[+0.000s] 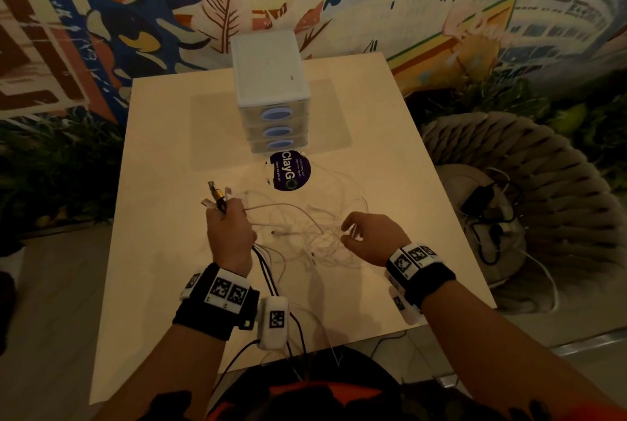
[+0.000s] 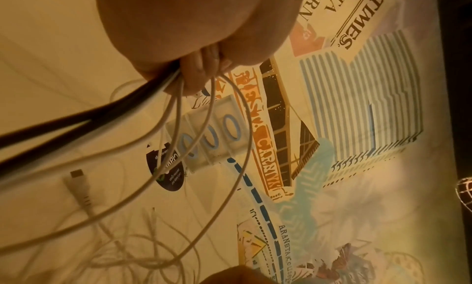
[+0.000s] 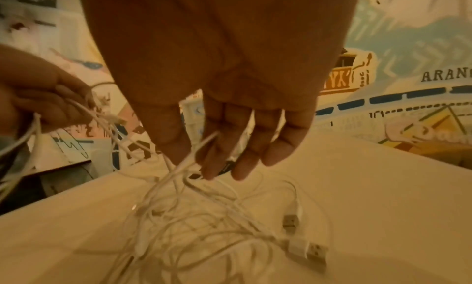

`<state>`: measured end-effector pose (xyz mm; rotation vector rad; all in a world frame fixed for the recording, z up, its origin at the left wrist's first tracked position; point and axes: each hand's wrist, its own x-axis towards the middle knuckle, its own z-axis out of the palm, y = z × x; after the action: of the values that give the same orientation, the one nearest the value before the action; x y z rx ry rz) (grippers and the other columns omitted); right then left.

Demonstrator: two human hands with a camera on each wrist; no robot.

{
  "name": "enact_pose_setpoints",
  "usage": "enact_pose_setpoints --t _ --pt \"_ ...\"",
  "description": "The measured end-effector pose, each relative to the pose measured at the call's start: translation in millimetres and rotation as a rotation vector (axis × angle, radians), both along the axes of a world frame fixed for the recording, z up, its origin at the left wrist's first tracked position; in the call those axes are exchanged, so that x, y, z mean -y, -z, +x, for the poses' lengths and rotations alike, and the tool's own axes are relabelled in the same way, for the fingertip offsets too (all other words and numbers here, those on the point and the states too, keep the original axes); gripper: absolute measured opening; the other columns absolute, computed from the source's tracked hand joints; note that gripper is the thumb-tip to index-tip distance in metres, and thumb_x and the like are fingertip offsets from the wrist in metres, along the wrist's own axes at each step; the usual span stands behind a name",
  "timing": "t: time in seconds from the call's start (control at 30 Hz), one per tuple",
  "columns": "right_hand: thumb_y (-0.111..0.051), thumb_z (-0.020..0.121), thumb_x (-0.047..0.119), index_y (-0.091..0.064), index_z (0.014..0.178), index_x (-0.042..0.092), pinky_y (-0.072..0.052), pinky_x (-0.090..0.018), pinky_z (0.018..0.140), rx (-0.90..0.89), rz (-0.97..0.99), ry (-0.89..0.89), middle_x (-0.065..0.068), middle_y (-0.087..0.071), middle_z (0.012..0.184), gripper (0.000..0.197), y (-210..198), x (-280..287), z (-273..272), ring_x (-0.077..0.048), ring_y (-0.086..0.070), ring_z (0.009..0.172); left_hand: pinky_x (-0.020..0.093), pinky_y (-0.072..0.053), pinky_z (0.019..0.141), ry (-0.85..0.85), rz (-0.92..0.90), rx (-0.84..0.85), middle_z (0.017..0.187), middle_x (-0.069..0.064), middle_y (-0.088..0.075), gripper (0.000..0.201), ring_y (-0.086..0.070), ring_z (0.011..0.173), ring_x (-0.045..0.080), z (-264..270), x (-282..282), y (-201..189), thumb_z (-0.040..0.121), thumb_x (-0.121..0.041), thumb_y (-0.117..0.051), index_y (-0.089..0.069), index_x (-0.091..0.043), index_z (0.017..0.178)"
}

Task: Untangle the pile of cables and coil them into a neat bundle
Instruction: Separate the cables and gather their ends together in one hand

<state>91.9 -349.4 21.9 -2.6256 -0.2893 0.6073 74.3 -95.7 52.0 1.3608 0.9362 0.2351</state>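
Note:
A loose tangle of thin white cables (image 1: 305, 234) lies on the pale table (image 1: 169, 285) between my hands. My left hand (image 1: 227, 217) grips a bunch of cable ends, whose plugs (image 1: 217, 198) stick up out of the fist. White and black cables (image 2: 178, 106) hang from that fist (image 2: 201, 70), and the black cables (image 1: 268, 278) trail over the near edge. My right hand (image 1: 347, 234) hovers at the pile's right side. Its thumb and forefinger pinch one white strand (image 3: 189, 159) lifted off the tangle (image 3: 204, 228). Two USB plugs (image 3: 314, 252) lie at the pile's right.
A small white drawer unit (image 1: 271, 88) stands at the back of the table, with a round dark sticker (image 1: 288, 174) in front of it. A woven chair (image 1: 543, 200) to the right holds a black charger with cords. A mural wall is behind the table.

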Motion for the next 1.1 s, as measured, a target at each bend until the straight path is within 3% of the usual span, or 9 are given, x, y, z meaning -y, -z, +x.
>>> enact_pose_setpoints --t 0.13,0.27,0.4,0.53,0.63,0.77,0.9,1.03,1.1 --pt "-0.066 0.088 0.049 -0.060 0.121 0.034 -0.048 -0.036 0.091 -0.002 -0.115 0.044 -0.003 -0.055 0.110 0.037 7.9 -1.2 2.1 -0.023 -0.057 0.106 0.020 -0.023 0.040 -0.012 -0.064 0.096 0.060 -0.004 -0.033 0.023 -0.026 0.042 0.007 -5.5 5.5 -9.3 0.099 -0.009 -0.043 -0.038 -0.020 0.079" --pt "-0.072 0.083 0.050 -0.058 0.129 0.038 -0.046 -0.030 0.079 0.029 0.139 -0.134 0.006 -0.052 0.097 0.049 -5.1 -16.0 1.0 -0.011 -0.054 0.087 0.021 -0.026 0.040 0.032 -0.104 0.149 0.061 -0.005 -0.035 0.022 -0.027 0.045 0.007 -8.9 8.8 -11.4 0.100 -0.009 -0.044 -0.038 -0.020 0.081" --pt "-0.062 0.097 0.047 -0.073 0.113 0.026 -0.042 -0.029 0.074 0.092 0.140 -0.229 0.003 -0.061 0.096 0.029 -16.6 -39.7 5.8 -0.017 -0.059 0.086 0.022 -0.025 0.041 0.098 -0.108 0.197 0.061 -0.005 -0.035 0.023 -0.026 0.046 0.007 -11.7 12.8 -16.0 0.102 -0.008 -0.043 -0.039 -0.020 0.083" --pt "-0.066 0.096 0.040 -0.077 0.102 0.027 -0.053 -0.034 0.081 0.194 0.352 -0.102 0.003 -0.069 0.097 0.019 -30.8 -37.4 13.9 -0.014 -0.064 0.086 0.023 -0.029 0.043 0.202 -0.013 0.236 0.065 -0.005 -0.038 0.020 -0.031 0.049 0.005 -17.2 10.1 -16.2 0.104 -0.015 -0.050 -0.044 -0.020 0.086" --pt "-0.062 0.100 0.029 -0.073 0.101 0.022 -0.058 -0.036 0.083 0.101 0.533 0.070 0.007 -0.074 0.092 0.013 -47.0 -32.2 18.3 -0.007 -0.070 0.082 0.029 -0.034 0.050 0.334 0.067 0.228 0.068 -0.005 -0.041 0.019 -0.035 0.052 0.008 -19.4 6.2 -14.3 0.092 -0.020 -0.063 -0.044 -0.021 0.088" --pt "-0.058 0.103 0.023 -0.068 0.105 0.014 -0.062 -0.039 0.074 0.060 0.700 0.138 0.002 -0.075 0.088 0.014 -66.5 -34.6 18.8 -0.013 -0.073 0.074 0.029 -0.042 0.064 0.612 0.300 0.221 0.076 -0.001 -0.044 0.038 -0.040 0.062 0.008 -22.1 14.1 -16.8 0.084 -0.011 -0.079 -0.047 -0.020 0.102" --pt "-0.060 0.102 0.023 -0.067 0.106 0.014 -0.063 -0.044 0.073 0.026 0.779 0.089 0.000 -0.075 0.088 0.012 -72.9 -42.8 13.9 -0.018 -0.075 0.075 0.038 -0.054 0.070 0.792 0.348 0.202 0.094 0.006 -0.063 0.072 -0.057 0.076 0.017 -20.2 30.2 -17.3 0.071 -0.041 -0.090 -0.045 -0.028 0.125" --pt "-0.063 0.098 0.040 -0.068 0.100 0.027 -0.059 -0.047 0.083 0.067 0.724 0.018 0.007 -0.075 0.090 0.014 -66.0 -44.7 10.0 -0.012 -0.074 0.083 0.053 -0.057 0.073 0.859 0.390 0.224 0.096 0.004 -0.067 0.051 -0.066 0.081 0.026 -17.3 38.4 -13.9 0.085 -0.043 -0.074 -0.044 -0.028 0.124" --pt "-0.064 0.097 0.042 -0.070 0.103 0.032 -0.058 -0.046 0.087 0.082 0.737 0.009 0.010 -0.075 0.096 0.013 -64.1 -43.8 8.2 -0.010 -0.073 0.092 0.055 -0.055 0.072 0.894 0.452 0.229 0.095 0.005 -0.068 0.037 -0.067 0.081 0.023 -17.6 38.6 -13.0 0.094 -0.031 -0.066 -0.045 -0.021 0.123"
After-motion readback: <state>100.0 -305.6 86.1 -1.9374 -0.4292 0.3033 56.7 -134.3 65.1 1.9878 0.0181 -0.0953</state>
